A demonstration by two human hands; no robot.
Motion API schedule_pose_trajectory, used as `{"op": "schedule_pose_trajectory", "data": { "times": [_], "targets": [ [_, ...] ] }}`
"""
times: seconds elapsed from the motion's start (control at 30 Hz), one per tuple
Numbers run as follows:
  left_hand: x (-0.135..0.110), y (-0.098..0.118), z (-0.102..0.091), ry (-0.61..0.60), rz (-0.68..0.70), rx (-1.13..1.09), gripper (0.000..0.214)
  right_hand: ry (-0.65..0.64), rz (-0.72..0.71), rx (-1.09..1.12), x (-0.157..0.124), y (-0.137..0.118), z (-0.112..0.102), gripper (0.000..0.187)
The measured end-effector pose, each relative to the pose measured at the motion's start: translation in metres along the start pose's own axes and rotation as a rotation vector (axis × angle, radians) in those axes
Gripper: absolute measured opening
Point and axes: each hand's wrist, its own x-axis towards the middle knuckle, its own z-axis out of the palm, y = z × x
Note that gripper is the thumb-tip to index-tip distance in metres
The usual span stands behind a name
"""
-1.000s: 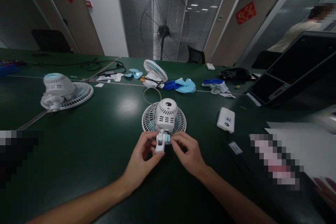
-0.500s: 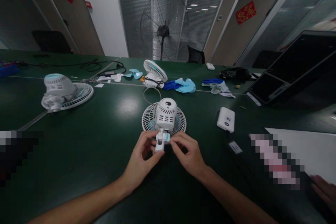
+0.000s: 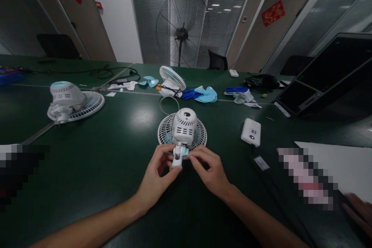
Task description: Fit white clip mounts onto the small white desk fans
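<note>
A small white fan [image 3: 184, 126] lies face down on the dark green table, its round grille [image 3: 200, 135] underneath and the motor housing on top. Toward me, a white bracket [image 3: 177, 160] sticks out from the housing. My left hand [image 3: 158, 168] is closed round this bracket, thumb on its near end and fingers along its left side. A light-blue knob [image 3: 185, 151] sits on the bracket's right side. The thumb and forefinger of my right hand [image 3: 209, 168] pinch together at the knob's right edge; their exact contact is partly hidden.
Another fan [image 3: 68, 99] lies at the left. Behind my fan are a wire ring [image 3: 169, 105], a small upright fan [image 3: 171, 81] and light-blue fan blades [image 3: 207, 94]. A white power bank [image 3: 251, 131] with a cable lies right. Another person's hand [image 3: 359, 209] is at the right edge.
The light-blue knob shows a different, narrower outline, as if turned under my right fingers. My left hand keeps its hold on the bracket. The whole view has shifted very slightly.
</note>
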Motion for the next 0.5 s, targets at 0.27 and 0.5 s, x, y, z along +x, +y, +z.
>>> {"op": "schedule_pose_trajectory", "data": {
  "times": [0.27, 0.5],
  "targets": [
    [-0.0005, -0.0005, 0.0001, -0.003, 0.003, 0.007, 0.043, 0.046, 0.045, -0.012, 0.0026, 0.0065, -0.0015, 0.019],
    [-0.0006, -0.0002, -0.0004, 0.011, -0.003, 0.006, 0.044, 0.016, -0.049, -0.019, -0.0007, 0.0017, -0.0024, 0.018]
  ]
}}
